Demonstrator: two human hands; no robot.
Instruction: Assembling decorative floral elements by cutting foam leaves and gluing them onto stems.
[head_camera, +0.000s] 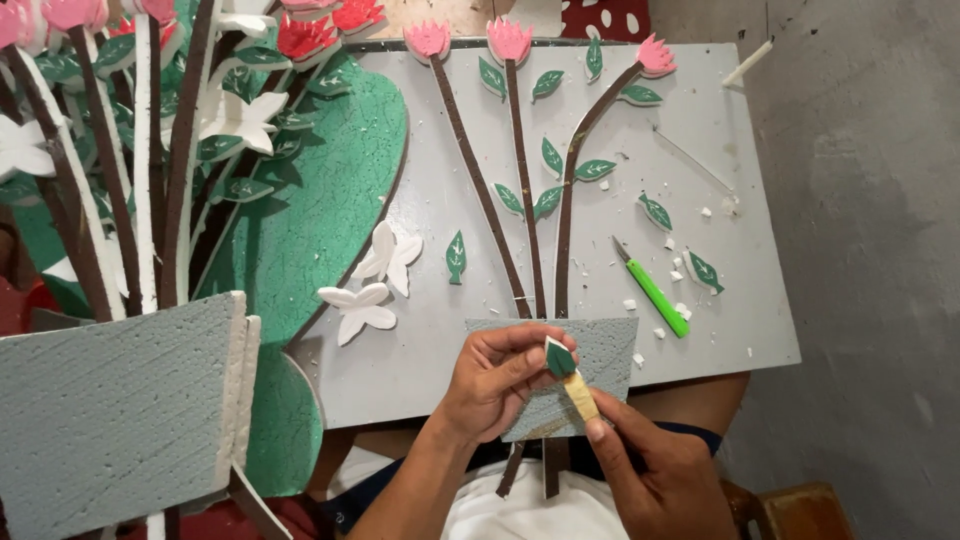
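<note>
A grey concrete floor (880, 250) surrounds a grey board (700, 180) that lies across the person's lap as a work surface, scattered with white foam crumbs. To the left stands a large finished foam arrangement (150, 150) of brown stems, green leaves and pink, red and white flowers, rising from a grey foam pot (110, 410) against a green foam backing (330, 210).

On the board lies a flat foam piece in progress: three brown stems (525, 200) topped with pink tulip flowers (510, 40), several green leaves already along them, all running down into a small grey foam pot shape (610, 350) at the near edge. Two white foam flowers (375, 280) lie left of the stems, with a loose green leaf (456, 257) beside them. A green craft knife (655, 295) rests right of the stems, with two more loose leaves (680, 240) near it.

The left hand (495, 385) pinches a small green foam leaf (559, 358) between thumb and fingertips, just over the grey pot shape. The right hand (655, 475), directly below and right of it, grips a tan stick-like applicator (580, 395) whose tip meets the back of the leaf. Both hands sit close together at the near edge of the board.
</note>
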